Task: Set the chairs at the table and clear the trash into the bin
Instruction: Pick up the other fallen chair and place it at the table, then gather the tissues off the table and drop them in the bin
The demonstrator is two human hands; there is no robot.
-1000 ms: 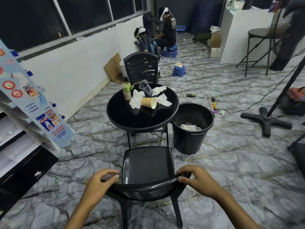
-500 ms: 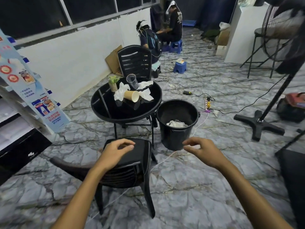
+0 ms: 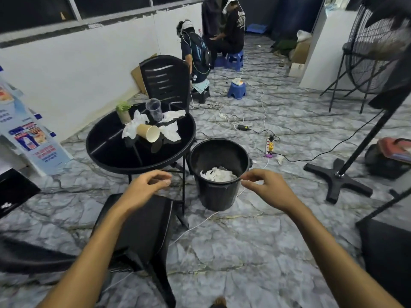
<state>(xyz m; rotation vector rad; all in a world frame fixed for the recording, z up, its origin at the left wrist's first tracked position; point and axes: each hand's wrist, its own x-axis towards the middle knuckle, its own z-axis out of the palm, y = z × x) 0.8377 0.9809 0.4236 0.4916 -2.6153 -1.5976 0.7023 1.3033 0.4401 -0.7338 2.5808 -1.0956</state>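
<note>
A round black table [image 3: 106, 150] carries a tipped paper cup [image 3: 148, 133], an upright clear plastic cup [image 3: 154, 109], crumpled white tissues [image 3: 133, 125] and a small potted plant [image 3: 123, 112]. One black chair [image 3: 142, 230] stands just below the table's near edge; a second black chair [image 3: 165, 78] stands at its far side. To the right of the table, a black bin [image 3: 219, 174] holds white tissue. My left hand [image 3: 146, 187] hovers over the near chair, fingers loosely curled, holding nothing. My right hand [image 3: 264, 187] floats by the bin's rim, fingers apart and empty.
A fan stand's cross base [image 3: 335, 181] and pole rise at right. Cables and a power strip [image 3: 270, 145] lie on the marbled floor behind the bin. Two people sit at the back by blue stools [image 3: 236, 90]. A display rack [image 3: 29, 138] stands at left.
Both hands have let go of the near chair's backrest and lifted forward. My view has swung right and closer, so the chair now lies lower left.
</note>
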